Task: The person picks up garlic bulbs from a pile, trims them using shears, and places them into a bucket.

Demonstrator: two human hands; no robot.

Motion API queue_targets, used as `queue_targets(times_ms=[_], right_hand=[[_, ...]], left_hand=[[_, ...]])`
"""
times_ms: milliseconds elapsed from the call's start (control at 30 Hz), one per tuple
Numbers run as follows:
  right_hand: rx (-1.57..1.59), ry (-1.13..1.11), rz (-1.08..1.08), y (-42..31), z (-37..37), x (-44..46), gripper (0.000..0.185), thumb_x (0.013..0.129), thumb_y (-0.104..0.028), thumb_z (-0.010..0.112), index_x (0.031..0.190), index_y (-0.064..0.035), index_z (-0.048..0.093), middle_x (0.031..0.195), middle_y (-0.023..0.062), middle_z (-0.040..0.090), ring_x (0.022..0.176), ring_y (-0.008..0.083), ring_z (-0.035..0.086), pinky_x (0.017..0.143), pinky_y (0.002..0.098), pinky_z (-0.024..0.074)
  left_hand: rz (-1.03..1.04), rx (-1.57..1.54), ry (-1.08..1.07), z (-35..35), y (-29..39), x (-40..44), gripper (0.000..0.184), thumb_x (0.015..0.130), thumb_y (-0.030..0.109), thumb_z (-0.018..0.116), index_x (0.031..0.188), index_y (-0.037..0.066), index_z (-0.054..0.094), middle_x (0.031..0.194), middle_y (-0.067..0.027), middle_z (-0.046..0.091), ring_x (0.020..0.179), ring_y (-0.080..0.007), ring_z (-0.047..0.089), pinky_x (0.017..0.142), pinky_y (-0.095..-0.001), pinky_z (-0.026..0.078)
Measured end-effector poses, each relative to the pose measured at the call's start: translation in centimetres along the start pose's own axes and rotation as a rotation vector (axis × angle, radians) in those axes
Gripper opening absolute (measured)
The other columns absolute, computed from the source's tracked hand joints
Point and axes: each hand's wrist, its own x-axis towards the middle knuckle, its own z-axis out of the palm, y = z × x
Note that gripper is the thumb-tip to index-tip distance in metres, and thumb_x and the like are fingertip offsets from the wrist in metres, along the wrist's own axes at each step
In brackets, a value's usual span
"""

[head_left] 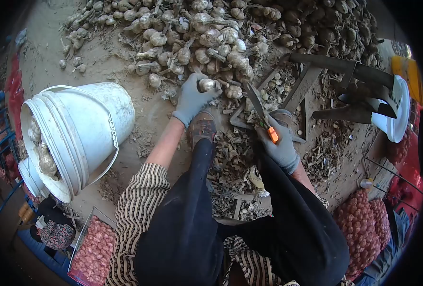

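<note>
My left hand (195,99), in a grey glove, reaches to the near edge of a garlic heap (202,33). Its thumb and fingers close around a garlic bulb (206,85). Another garlic bulb (233,91) lies just to the right of the fingertips. Above my right knee, my gloved right hand (280,147) grips a cutting tool with an orange handle (272,135). Its long dark blade (256,101) points up and left toward the heap. Whether the blade is single or paired, I cannot tell.
A white bucket (87,124) lies tipped on the left with garlic inside. On the right stands a dark metal frame (311,81) beside a white pail (398,112). Dry trimmings (235,162) cover the floor between my feet. Filled mesh sacks (361,224) and another person (56,229) are behind.
</note>
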Motion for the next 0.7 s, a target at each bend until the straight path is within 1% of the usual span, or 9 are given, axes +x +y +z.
queue_targets(times_ms=[33, 67, 133, 233, 367, 433, 567, 633, 700], right_hand=[[-0.001, 0.001, 0.002, -0.6, -0.4, 0.0, 0.052, 0.091, -0.015, 0.067, 0.139, -0.0024, 0.053, 0.095, 0.0169, 0.068, 0.086, 0.022, 0.067, 0.078, 0.0338, 0.0501], [-0.202, -0.055, -0.007, -1.1, -0.7, 0.1, 0.056, 0.089, -0.017, 0.068, 0.141, -0.004, 0.051, 0.094, 0.0174, 0.067, 0.085, 0.0271, 0.066, 0.078, 0.0373, 0.0507], [-0.435, -0.084, -0.117, -0.8, -0.7, 0.4, 0.067, 0.084, -0.025, 0.068, 0.145, -0.0072, 0.048, 0.091, 0.0157, 0.063, 0.086, 0.036, 0.062, 0.077, 0.0454, 0.0495], [-0.667, -0.173, -0.12, -2.1, -0.9, 1.1, 0.071, 0.084, -0.028, 0.067, 0.147, -0.0057, 0.045, 0.09, 0.0119, 0.058, 0.092, 0.0305, 0.059, 0.08, 0.0418, 0.0467], [-0.72, -0.17, -0.129, -2.1, -1.0, 1.3, 0.073, 0.082, -0.029, 0.068, 0.148, -0.0066, 0.044, 0.091, 0.0113, 0.058, 0.093, 0.0295, 0.06, 0.08, 0.042, 0.0471], [-0.73, -0.17, -0.126, -2.2, -1.0, 1.3, 0.073, 0.083, -0.03, 0.068, 0.148, -0.0071, 0.044, 0.091, 0.0113, 0.059, 0.094, 0.0294, 0.06, 0.081, 0.0421, 0.0472], [-0.726, -0.156, -0.148, -1.6, -0.6, 1.3, 0.07, 0.085, -0.029, 0.066, 0.149, -0.0088, 0.044, 0.089, 0.0108, 0.06, 0.09, 0.0292, 0.062, 0.079, 0.0416, 0.0488], [-0.708, -0.161, -0.15, -1.6, -0.6, 1.4, 0.069, 0.086, -0.027, 0.066, 0.149, -0.0091, 0.044, 0.087, 0.0103, 0.061, 0.087, 0.0291, 0.063, 0.077, 0.041, 0.0496], [-0.661, -0.189, -0.08, -1.7, -0.7, 1.0, 0.068, 0.086, -0.023, 0.066, 0.15, -0.0115, 0.043, 0.083, 0.0107, 0.064, 0.08, 0.0303, 0.066, 0.071, 0.0414, 0.0505]], left_hand=[[-0.246, -0.377, 0.03, -0.3, 0.5, -1.0, 0.051, 0.075, 0.023, 0.088, 0.111, 0.002, 0.057, 0.095, -0.0075, 0.066, 0.08, -0.0144, 0.066, 0.068, -0.0305, 0.057], [-0.491, -0.753, 0.064, -1.0, 2.0, -1.8, 0.051, 0.075, 0.02, 0.09, 0.11, 0.0, 0.057, 0.091, -0.005, 0.066, 0.073, -0.0107, 0.063, 0.062, -0.0265, 0.056], [-0.441, -0.743, 0.121, -1.5, 3.2, -3.7, 0.052, 0.075, 0.021, 0.09, 0.108, -0.001, 0.057, 0.09, -0.0044, 0.065, 0.067, -0.0088, 0.062, 0.054, -0.0233, 0.054], [-0.365, -0.593, 0.139, -0.9, 3.7, -6.0, 0.054, 0.073, 0.023, 0.092, 0.107, 0.0, 0.058, 0.091, -0.003, 0.065, 0.072, -0.0089, 0.063, 0.061, -0.0246, 0.056], [-0.327, -0.481, 0.088, -1.0, 4.9, -6.7, 0.055, 0.07, 0.023, 0.093, 0.106, -0.001, 0.058, 0.091, -0.0046, 0.066, 0.076, -0.0099, 0.063, 0.068, -0.026, 0.055], [-0.182, -0.27, 0.052, -1.0, 5.4, -6.9, 0.044, 0.077, 0.012, 0.087, 0.107, 0.0, 0.057, 0.09, -0.0023, 0.062, 0.078, -0.0077, 0.064, 0.064, -0.0227, 0.054], [-0.327, -0.234, -0.069, -1.3, 5.8, -7.2, 0.043, 0.076, 0.007, 0.084, 0.107, 0.0, 0.055, 0.092, -0.0027, 0.062, 0.082, -0.007, 0.063, 0.068, -0.0233, 0.054], [-0.108, -0.091, -0.025, -1.1, 5.3, -7.5, 0.041, 0.076, 0.004, 0.082, 0.106, 0.0, 0.055, 0.094, -0.0037, 0.062, 0.086, -0.0077, 0.062, 0.073, -0.0244, 0.054], [-0.154, -0.282, 0.018, -1.3, 6.6, -7.9, 0.042, 0.073, 0.009, 0.086, 0.102, 0.0, 0.057, 0.092, -0.005, 0.064, 0.082, -0.0086, 0.062, 0.072, -0.0256, 0.053]])
